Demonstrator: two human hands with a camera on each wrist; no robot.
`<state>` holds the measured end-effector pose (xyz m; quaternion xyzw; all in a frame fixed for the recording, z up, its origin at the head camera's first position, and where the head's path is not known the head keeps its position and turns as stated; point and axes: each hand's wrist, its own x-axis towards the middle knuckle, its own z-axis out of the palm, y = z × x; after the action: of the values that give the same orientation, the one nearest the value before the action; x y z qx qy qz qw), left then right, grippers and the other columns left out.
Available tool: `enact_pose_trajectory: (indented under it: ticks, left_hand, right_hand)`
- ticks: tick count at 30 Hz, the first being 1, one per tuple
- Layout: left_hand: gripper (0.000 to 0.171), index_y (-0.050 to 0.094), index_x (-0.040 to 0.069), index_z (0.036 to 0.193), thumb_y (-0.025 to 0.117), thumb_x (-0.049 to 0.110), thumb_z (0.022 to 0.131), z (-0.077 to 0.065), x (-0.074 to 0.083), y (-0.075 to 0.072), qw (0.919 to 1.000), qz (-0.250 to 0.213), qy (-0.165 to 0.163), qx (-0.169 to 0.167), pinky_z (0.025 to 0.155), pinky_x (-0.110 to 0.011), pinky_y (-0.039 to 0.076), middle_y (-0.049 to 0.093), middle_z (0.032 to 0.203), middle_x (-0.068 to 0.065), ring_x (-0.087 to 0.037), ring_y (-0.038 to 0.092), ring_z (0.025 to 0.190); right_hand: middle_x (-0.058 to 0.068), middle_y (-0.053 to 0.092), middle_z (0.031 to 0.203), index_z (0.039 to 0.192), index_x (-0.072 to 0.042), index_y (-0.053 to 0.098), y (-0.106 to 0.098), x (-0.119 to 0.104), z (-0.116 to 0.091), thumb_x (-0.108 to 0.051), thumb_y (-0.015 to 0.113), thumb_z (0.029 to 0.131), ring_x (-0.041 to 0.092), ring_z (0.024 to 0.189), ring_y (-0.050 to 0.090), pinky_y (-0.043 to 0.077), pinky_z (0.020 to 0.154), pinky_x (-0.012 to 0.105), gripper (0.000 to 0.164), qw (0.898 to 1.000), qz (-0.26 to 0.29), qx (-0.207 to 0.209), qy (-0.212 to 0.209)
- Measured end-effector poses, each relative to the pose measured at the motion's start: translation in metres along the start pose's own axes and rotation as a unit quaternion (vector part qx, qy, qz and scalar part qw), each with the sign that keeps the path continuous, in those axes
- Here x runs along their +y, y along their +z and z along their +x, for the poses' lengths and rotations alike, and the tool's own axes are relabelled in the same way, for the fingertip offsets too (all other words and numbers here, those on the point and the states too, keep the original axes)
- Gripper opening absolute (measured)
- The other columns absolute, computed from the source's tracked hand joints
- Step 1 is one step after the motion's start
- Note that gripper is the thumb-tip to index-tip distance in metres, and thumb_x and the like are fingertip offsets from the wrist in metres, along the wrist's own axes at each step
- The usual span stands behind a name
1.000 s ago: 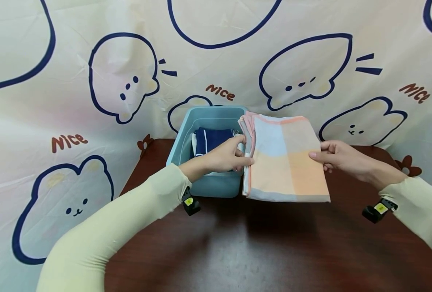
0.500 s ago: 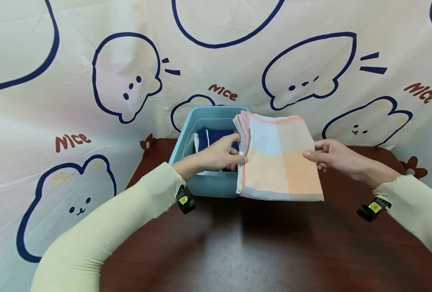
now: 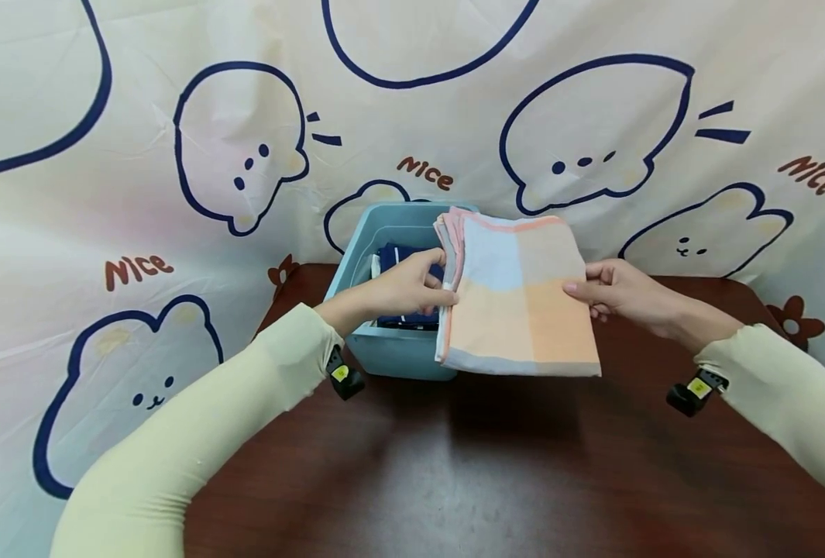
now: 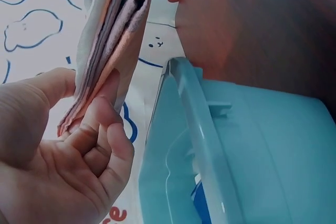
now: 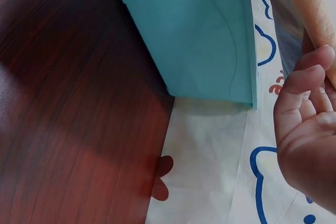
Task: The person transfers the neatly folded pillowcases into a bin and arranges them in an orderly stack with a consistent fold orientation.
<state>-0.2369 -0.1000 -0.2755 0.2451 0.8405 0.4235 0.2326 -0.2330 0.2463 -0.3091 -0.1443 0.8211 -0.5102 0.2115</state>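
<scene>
A folded checked cloth (image 3: 517, 298) in peach, pale blue and beige hangs above the table, partly over the right side of a blue plastic bin (image 3: 401, 356). My left hand (image 3: 407, 287) pinches its layered left edge between thumb and fingers; the stacked folds (image 4: 107, 51) show in the left wrist view. With thumb in front and fingers behind, my right hand (image 3: 624, 298) grips the opposite edge. Inside the bin lies navy cloth (image 3: 393, 254) with white stripes, partly hidden by my left hand and the checked cloth. What else the bin holds is hidden.
The bin stands at the back of a dark reddish-brown table (image 3: 426, 465). Behind it hangs a pale curtain (image 3: 398, 124) with blue cartoon outlines and red lettering. Its printed red flower (image 3: 795, 322) meets the table's right edge.
Both hands have carried the checked cloth leftward and slightly up, so it covers more of the bin's right side. Each hand keeps its hold.
</scene>
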Motion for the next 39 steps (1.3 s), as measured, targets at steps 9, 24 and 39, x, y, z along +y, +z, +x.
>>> enact_pose_trajectory:
  ticks: [9,24,39]
  left_hand:
    - [0.027,0.041,0.005,0.116,0.061,0.016,0.101,-0.003,-0.003,-0.012,1.0,0.006,-0.004,0.004,0.05,-0.024,0.029,0.055,0.06,-0.001,-0.012,0.047,0.052]
    - [0.027,0.04,0.005,0.105,0.064,0.014,0.099,-0.009,-0.016,-0.033,0.9995,0.025,-0.01,0.016,0.048,-0.023,0.03,0.052,0.061,0.001,-0.014,0.045,0.054]
    - [0.027,0.039,0.007,0.11,0.063,0.015,0.099,-0.007,-0.017,-0.05,0.9976,0.043,-0.051,0.017,0.054,-0.022,0.039,0.055,0.062,0.001,-0.011,0.05,0.054]
  right_hand:
    - [-0.006,0.063,0.072,0.124,-0.002,0.06,0.006,-0.009,0.009,-0.035,0.057,0.104,0.012,0.063,0.05,0.047,0.063,0.027,0.039,1.0,0.0,0.001,0.006]
    - [-0.007,0.062,0.07,0.126,0.0,0.059,0.021,-0.021,0.026,-0.036,0.058,0.103,0.01,0.063,0.051,0.046,0.062,0.025,0.042,1.0,0.011,0.006,0.006]
    - [-0.008,0.063,0.07,0.119,-0.001,0.061,0.025,-0.025,0.044,-0.035,0.058,0.103,0.01,0.065,0.053,0.046,0.062,0.024,0.037,1.0,0.016,-0.001,0.0]
